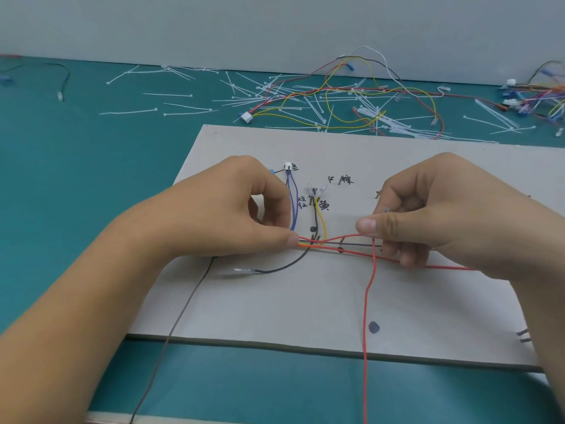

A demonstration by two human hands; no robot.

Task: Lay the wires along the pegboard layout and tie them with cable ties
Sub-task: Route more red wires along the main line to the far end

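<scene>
A: While the left hand [232, 215] pinches the wire bundle [307, 245] mid-pegboard [275, 301], what holds the red wire [366, 301]?
B: The right hand [443, 215], between thumb and forefinger (its tail crosses the board's near edge). Cable ties [171, 94] litter the desk's [61, 179] far edge.

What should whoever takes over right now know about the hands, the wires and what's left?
Left hand: pinches the wire bundle where the purple wires, black wire and yellow wire meet the horizontal run.
Right hand: pinches the red wire, which crosses the board and hangs off its front edge.
Done: purple, black and yellow wires lie on the board by their marks.
Left: finish laying the red wire; no tie shows on the bundle. Loose cable ties lie on the green mat behind the board.
</scene>
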